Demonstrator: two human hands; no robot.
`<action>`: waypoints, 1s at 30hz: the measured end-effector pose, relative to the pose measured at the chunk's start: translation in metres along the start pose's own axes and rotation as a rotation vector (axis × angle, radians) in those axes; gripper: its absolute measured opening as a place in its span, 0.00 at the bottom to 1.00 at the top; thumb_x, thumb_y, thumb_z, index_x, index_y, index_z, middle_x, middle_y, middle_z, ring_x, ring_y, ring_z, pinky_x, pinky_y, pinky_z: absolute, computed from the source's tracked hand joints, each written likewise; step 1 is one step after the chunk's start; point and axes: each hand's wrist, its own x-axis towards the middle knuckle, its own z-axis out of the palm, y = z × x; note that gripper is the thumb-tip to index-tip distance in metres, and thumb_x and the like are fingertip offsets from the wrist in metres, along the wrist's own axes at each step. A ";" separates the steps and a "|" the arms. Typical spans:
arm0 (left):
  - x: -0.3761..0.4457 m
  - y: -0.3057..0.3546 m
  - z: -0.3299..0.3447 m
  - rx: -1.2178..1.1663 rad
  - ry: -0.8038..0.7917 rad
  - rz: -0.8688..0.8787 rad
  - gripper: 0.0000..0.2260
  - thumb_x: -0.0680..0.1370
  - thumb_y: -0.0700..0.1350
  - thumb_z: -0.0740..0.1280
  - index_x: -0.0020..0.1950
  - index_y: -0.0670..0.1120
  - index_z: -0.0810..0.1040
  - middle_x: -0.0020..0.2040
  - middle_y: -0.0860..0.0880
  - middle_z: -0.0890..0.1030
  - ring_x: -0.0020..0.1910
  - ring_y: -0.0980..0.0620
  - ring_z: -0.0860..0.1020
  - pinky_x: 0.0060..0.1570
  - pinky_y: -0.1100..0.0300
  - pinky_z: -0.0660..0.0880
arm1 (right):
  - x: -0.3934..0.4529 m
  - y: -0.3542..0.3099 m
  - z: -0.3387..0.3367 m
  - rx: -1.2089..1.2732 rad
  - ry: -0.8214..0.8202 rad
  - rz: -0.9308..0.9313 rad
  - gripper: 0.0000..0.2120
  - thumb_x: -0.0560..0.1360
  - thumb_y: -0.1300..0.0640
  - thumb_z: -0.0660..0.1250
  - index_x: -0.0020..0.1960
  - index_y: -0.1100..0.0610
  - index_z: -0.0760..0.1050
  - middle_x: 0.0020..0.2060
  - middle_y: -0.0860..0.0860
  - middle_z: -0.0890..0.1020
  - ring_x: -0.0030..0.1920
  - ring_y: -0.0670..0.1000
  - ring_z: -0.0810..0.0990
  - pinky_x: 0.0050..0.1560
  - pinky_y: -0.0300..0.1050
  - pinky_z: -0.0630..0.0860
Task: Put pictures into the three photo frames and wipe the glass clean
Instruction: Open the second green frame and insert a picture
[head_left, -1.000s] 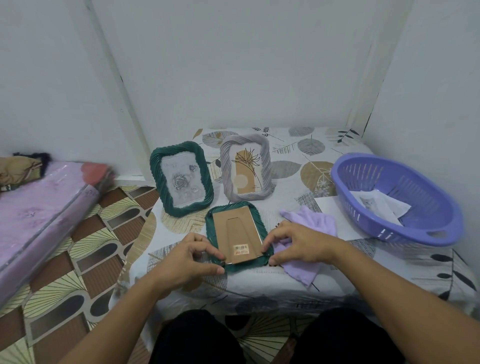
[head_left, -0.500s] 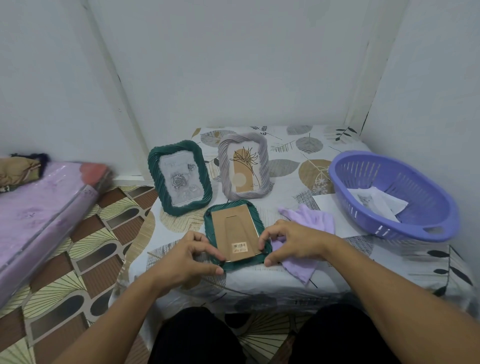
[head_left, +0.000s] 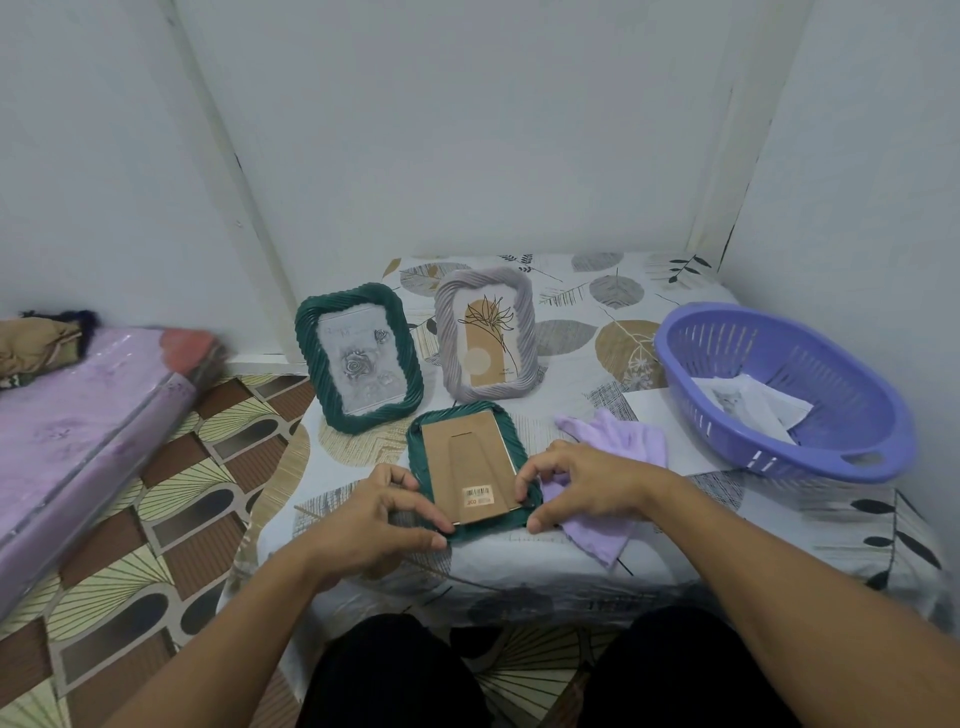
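A ribbed green frame (head_left: 470, 467) lies face down, cardboard backing up, on the leaf-print surface (head_left: 597, 561); left hand (head_left: 371, 519) and right hand (head_left: 587, 483) pinch its near corners.

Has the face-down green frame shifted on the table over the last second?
No. The face-down green frame keeps its place just below the grey frame and beside the purple cloth; the slight offset matches the whole view's drift.

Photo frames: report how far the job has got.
Looks done: the upright green frame and the grey frame both show pictures. In hand: the face-down green frame, left hand and right hand pinching its near corners. Left: any wiping; the purple cloth lies unused beside it.
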 end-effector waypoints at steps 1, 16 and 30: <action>0.000 0.000 0.000 -0.002 0.000 0.003 0.10 0.65 0.49 0.82 0.45 0.54 0.89 0.59 0.49 0.66 0.62 0.54 0.69 0.67 0.63 0.67 | -0.001 -0.001 -0.001 0.003 -0.005 0.005 0.14 0.68 0.47 0.81 0.51 0.41 0.82 0.57 0.51 0.73 0.63 0.47 0.74 0.71 0.47 0.65; 0.003 -0.006 0.001 0.015 0.026 0.020 0.09 0.66 0.48 0.82 0.45 0.54 0.89 0.58 0.50 0.66 0.60 0.55 0.70 0.68 0.57 0.70 | -0.002 -0.004 -0.004 -0.045 -0.059 -0.001 0.08 0.72 0.48 0.78 0.49 0.38 0.84 0.57 0.48 0.71 0.61 0.42 0.69 0.63 0.38 0.64; 0.018 -0.009 -0.013 0.118 0.582 -0.012 0.02 0.77 0.51 0.73 0.49 0.57 0.83 0.40 0.54 0.82 0.38 0.53 0.79 0.38 0.60 0.72 | 0.012 0.009 0.001 0.549 0.193 0.026 0.18 0.76 0.54 0.74 0.63 0.54 0.75 0.43 0.55 0.74 0.43 0.47 0.73 0.49 0.40 0.70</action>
